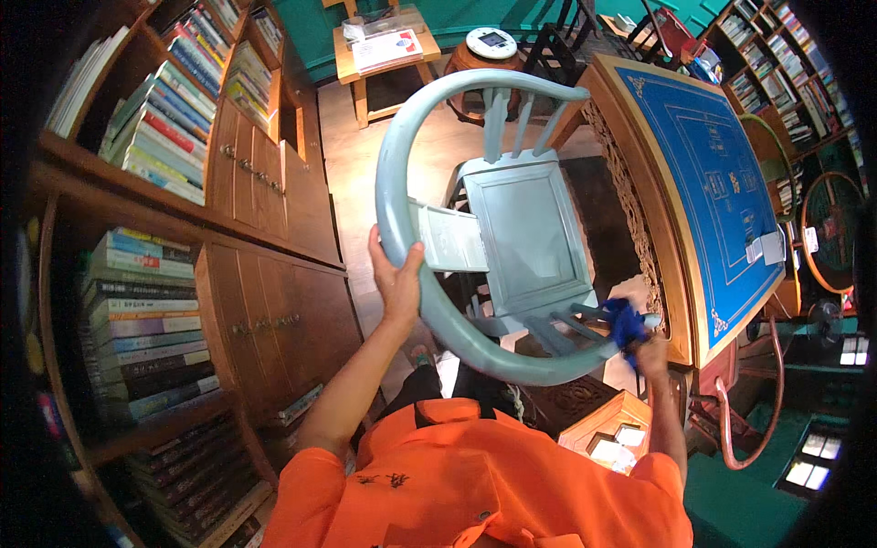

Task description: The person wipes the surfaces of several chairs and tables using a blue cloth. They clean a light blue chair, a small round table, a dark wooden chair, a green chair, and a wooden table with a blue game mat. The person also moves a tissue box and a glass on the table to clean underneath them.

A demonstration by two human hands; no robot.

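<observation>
In front of me stands a pale blue-grey wooden armchair (pixel 527 236) with a curved top rail (pixel 393 173) that sweeps round into the arms. My left hand (pixel 396 279) grips the rail at its middle, fingers wrapped over it. At the near right end of the rail, my right hand (pixel 651 356) holds a dark blue cloth (pixel 625 324) against the arm's tip. The cloth covers part of that tip and hides some of my fingers. Below the rail are the flat back panel (pixel 449 237) and slender side spindles.
Right of the chair is a wooden table (pixel 681 342) with a blue patterned top and carved side. Tall brown bookcases (pixel 311 265) full of books line my left. Ahead are a small wooden table (pixel 365 78) and a round stool (pixel 498 68) bearing a white disc-shaped device. More chairs stand at right.
</observation>
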